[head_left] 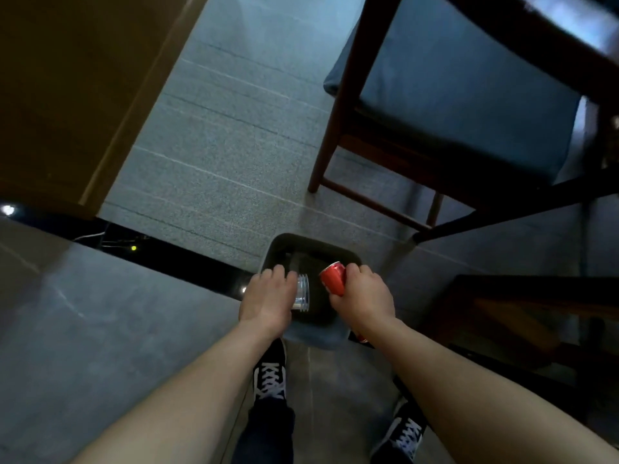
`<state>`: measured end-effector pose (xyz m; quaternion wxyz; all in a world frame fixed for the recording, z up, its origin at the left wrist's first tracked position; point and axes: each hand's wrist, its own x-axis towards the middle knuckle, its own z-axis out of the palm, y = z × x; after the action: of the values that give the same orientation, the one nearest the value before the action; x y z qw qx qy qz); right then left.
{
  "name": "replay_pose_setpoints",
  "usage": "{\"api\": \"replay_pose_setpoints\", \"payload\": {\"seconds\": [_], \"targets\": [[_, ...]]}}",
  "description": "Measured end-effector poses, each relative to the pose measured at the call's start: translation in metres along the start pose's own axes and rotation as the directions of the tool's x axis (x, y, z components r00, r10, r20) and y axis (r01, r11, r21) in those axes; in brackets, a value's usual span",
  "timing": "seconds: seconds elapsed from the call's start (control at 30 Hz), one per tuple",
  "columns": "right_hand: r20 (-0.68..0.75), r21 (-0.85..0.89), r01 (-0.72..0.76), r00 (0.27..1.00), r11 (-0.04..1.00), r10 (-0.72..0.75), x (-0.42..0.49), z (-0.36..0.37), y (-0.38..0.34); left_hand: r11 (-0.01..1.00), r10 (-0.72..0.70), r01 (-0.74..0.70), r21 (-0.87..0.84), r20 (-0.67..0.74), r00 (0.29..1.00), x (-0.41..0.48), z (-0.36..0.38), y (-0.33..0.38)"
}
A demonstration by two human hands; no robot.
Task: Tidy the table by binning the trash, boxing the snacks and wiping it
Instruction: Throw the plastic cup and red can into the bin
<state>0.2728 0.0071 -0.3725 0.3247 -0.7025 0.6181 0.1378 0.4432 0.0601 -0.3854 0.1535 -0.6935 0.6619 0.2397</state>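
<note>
A dark square trash bin (284,244) stands on the floor in front of my feet, its inside black. My left hand (268,296) holds a clear plastic cup (301,291) on its side over the bin's left part. Over the right part, my right hand (361,296) grips a red soda can (333,277), tilted with its top pointing away from me. Both items hang above the bin's opening.
A wooden chair (435,135) with a blue seat cushion stands at the upper right. A brown cabinet (67,95) fills the upper left. A dark table edge (502,289) lies right of the bin. Grey carpet (217,145) stretches beyond the bin. My black sneakers (269,380) stand below it.
</note>
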Motion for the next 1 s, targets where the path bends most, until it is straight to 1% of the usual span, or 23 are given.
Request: {"api": "replay_pose_setpoints", "payload": {"seconds": [0.23, 0.37, 0.5, 0.7, 1.0], "targets": [[0.012, 0.05, -0.073, 0.997, 0.996, 0.073, 0.03, 0.041, 0.011, 0.992, 0.11, -0.11, 0.062, 0.006, 0.994, 0.024, 0.041, 0.0], [-0.016, 0.08, -0.083, 0.996, 0.993, 0.085, 0.04, 0.059, 0.014, 0.987, 0.108, -0.107, 0.116, -0.004, 0.994, 0.034, 0.057, -0.005], [0.002, 0.084, -0.077, 0.997, 0.993, 0.077, 0.042, 0.065, 0.019, 0.985, 0.113, -0.115, 0.128, 0.025, 0.993, 0.035, 0.06, -0.006], [0.016, 0.045, -0.094, 0.995, 0.995, 0.093, 0.033, 0.049, 0.02, 0.988, 0.085, -0.086, 0.126, 0.016, 0.996, 0.023, 0.042, -0.002], [0.041, 0.027, -0.065, 0.997, 0.998, 0.063, -0.005, -0.006, 0.002, 0.996, 0.026, -0.025, 0.085, -0.005, 1.0, -0.01, -0.021, 0.016]]}}
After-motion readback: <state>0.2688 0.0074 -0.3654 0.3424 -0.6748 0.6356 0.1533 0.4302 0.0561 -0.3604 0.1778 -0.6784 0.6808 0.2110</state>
